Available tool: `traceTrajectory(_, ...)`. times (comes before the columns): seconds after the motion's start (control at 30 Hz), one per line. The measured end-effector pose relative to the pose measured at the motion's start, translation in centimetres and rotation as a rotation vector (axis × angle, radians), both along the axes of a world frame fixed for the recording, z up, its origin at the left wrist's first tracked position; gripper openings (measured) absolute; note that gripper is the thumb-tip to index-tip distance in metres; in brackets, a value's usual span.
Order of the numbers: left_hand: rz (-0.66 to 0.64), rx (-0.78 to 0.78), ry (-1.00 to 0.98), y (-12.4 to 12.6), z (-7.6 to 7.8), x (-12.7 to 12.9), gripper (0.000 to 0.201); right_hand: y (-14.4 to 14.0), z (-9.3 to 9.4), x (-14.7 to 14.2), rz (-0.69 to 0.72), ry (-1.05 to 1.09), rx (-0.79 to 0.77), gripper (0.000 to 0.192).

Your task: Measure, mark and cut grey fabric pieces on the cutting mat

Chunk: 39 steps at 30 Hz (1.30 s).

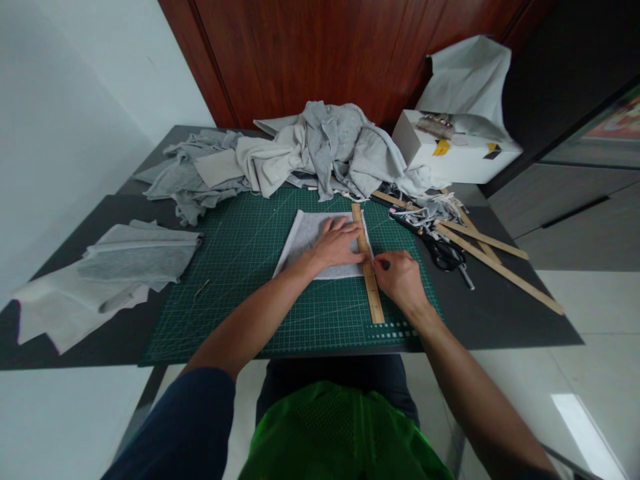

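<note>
A piece of light grey fabric [310,230] with pale folded edges lies flat on the green cutting mat [225,293]. Along its right side runs a wooden ruler [373,293], pointing away from me and reaching past the fabric's near edge. My left hand [337,243] lies flat with its fingers spread, pressing on the fabric and against the ruler. Just right of the ruler, my right hand [400,277] is closed in a pinch at the fabric's right edge; its fingertips partly hide what they grip.
Crumpled grey and cream cloth [345,140] is heaped along the back. Folded pieces [140,253] lie at left. Black scissors [445,253], wooden strips [500,267] and tangled cords [440,210] lie at right. A white box [450,157] stands behind them.
</note>
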<state>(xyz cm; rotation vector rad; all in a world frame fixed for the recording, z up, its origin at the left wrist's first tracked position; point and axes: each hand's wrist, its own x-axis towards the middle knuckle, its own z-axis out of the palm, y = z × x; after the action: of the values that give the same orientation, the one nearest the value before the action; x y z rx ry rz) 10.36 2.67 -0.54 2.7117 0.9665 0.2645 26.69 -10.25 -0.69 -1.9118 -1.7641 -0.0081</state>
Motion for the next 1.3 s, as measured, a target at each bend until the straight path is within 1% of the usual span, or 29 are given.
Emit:
traceTrajectory(0.07,-0.001,-0.004,0.007,0.0,0.1,0.0,0.071,-0.8,-0.1,0.0,0.011,0.011,0.031,0.021)
traceTrajectory(0.17,-0.001,0.0,0.006,-0.1,0.2,0.0,0.071,-0.7,-0.1,0.0,0.003,0.022,0.052,0.021)
traceTrajectory(0.3,-0.002,0.015,-0.004,-0.1,0.1,0.0,0.069,0.0,-0.2,0.1,-0.009,0.028,0.046,0.022)
traceTrajectory(0.5,-0.003,0.012,-0.002,0.0,0.0,0.0,0.07,-1.3,-0.3,0.2,0.011,0.046,0.045,0.018)
traceTrajectory(0.7,-0.002,0.016,-0.004,0.0,0.0,0.1,0.07,-1.1,-0.2,-0.1,-0.031,0.071,0.043,0.02)
traceTrajectory(0.87,0.003,0.028,0.001,-0.1,0.1,0.0,0.072,-2.7,-0.4,-0.1,0.002,0.104,0.027,0.02)
traceTrajectory(0.97,0.001,0.028,0.006,0.0,0.1,-0.1,0.072,-3.3,-0.3,0.4,-0.014,0.152,-0.002,0.017)
traceTrajectory(1.03,0.001,0.023,0.007,0.1,0.0,-0.1,0.072,-2.7,0.0,1.1,-0.045,0.193,-0.013,0.016)
traceTrajectory(1.1,0.003,0.017,0.005,0.2,-0.2,-0.1,0.073,-1.2,0.4,2.2,-0.095,0.239,0.012,0.018)
traceTrajectory(1.2,0.0,0.026,-0.007,0.3,-0.5,0.0,0.073,2.1,0.7,3.8,-0.182,0.321,0.077,0.025)
traceTrajectory(1.3,-0.008,0.041,-0.013,0.3,-0.6,-0.1,0.07,5.4,0.2,5.0,-0.198,0.351,0.059,0.021)
